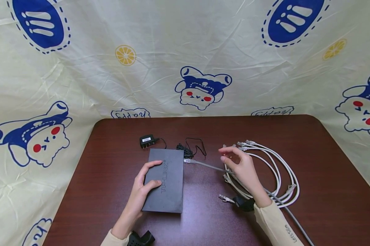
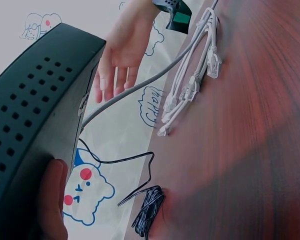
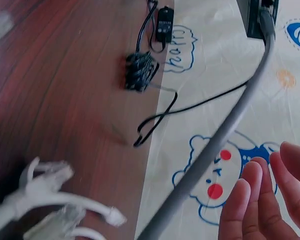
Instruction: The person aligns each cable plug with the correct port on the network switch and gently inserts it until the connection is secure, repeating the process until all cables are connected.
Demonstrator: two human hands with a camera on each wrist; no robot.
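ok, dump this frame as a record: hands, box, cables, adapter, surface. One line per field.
left_hand: grips the black TP-LINK box (left hand)
right_hand: right hand holds nothing, fingers loosely bent, over the cables
grey_cable: grey cable meets the box's right side in head view, seemingly plugged in; far end out of frame
white_cables: white cables looped right of the box, clear plugs showing
adapter: black power adapter near the box's far-left corner
black_cord: bundled black cord; connection to box unclear
surface: dark brown table
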